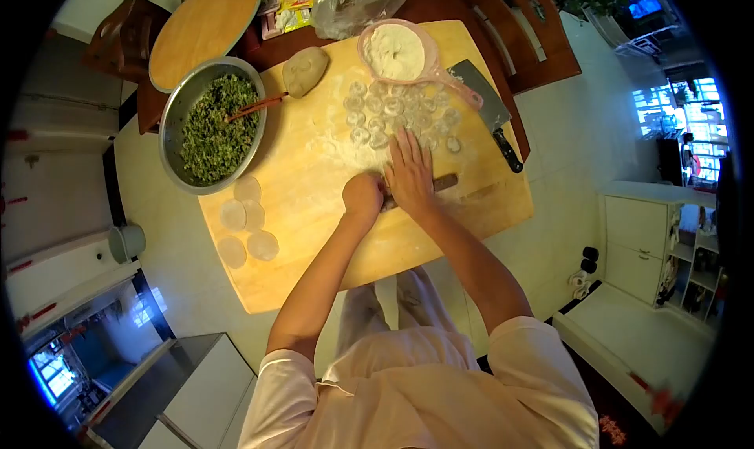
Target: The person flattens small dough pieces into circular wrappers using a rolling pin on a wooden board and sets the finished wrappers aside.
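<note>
Over the floured wooden board [314, 237], my right hand [410, 174] lies flat, fingers stretched forward, its palm across a short dark rolling pin [445, 182]. My left hand [363, 197] is closed in a fist right beside it, near the pin's left part; what its fingers hold is hidden. Just beyond my right fingertips are several small flour-dusted dough pieces [376, 124]. Loose flour [342, 146] is scattered in front of my left hand. Several thin round dough wrappers [263, 245] rest at the board's left, some overlapping.
A metal bowl [167, 139] of chopped green filling [216, 135], with chopsticks [263, 103] in it, stands at left. Behind are a dough lump [305, 71] and a pink scoop [440, 73] of flour. A cleaver [483, 95] lies at right. A plastic bag [353, 5] sits farther back.
</note>
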Demonstrator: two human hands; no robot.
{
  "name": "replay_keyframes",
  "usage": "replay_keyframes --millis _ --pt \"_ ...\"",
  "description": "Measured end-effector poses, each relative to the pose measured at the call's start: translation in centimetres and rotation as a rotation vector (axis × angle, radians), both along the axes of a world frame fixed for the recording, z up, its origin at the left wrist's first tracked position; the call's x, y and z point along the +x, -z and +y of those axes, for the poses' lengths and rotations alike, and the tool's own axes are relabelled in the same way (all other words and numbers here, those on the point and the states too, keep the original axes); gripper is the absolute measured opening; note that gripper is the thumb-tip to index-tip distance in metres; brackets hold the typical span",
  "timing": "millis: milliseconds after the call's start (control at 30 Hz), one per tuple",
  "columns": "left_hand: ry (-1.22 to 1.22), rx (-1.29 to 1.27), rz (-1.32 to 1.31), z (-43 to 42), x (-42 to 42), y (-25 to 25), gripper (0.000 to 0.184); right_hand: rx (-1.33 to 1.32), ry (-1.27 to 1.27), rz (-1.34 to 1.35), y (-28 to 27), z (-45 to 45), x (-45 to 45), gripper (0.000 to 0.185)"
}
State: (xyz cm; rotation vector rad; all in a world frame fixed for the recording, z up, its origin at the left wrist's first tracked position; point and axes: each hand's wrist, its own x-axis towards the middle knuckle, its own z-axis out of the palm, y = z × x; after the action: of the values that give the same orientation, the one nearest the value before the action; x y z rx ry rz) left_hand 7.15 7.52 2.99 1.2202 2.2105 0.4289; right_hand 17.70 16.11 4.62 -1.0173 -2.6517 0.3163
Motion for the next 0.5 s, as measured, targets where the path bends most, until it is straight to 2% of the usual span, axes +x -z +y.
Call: replay_keyframes --millis 100,133,200,233,267,367,400,500 --pt "-0.095 0.114 -0.121 -1.3 -0.3 -0.4 0.01 -0.054 -0.058 -0.105 -0.1 -3.9 5.2 0.051" --pt "-0.229 0.139 -0.302 -2.1 -0.4 0.2 0.007 -0.04 -0.067 -0.123 -0.4 -4.6 6.3 0.052" --pt "-0.278 0.17 -0.445 -3.3 -0.2 1.9 0.007 -0.02 -0.088 -0.156 -0.7 -5.7 7.6 0.052" --pt "-0.301 0.186 -0.512 -3.3 -0.2 1.0 0.007 -0.014 -0.066 -0.143 -0.8 -5.2 6.7 0.053" --pt "-0.191 0.146 -0.43 -3.1 0.1 0.3 0.008 -0.005 -0.047 -0.13 -0.6 -3.9 4.8 0.053" --pt "-0.058 0.101 -0.064 -1.0 0.9 -0.7 0.008 -0.018 0.005 -0.055 0.2 -0.5 0.1 0.054" --pt "-0.048 0.12 -0.007 -0.4 0.7 -0.5 0.009 -0.025 0.023 -0.021 0.3 -0.1 -0.6 0.054" --pt "-0.054 0.12 -0.05 -1.0 0.2 -1.2 0.009 -0.05 -0.012 -0.065 0.1 -2.3 2.2 0.055"
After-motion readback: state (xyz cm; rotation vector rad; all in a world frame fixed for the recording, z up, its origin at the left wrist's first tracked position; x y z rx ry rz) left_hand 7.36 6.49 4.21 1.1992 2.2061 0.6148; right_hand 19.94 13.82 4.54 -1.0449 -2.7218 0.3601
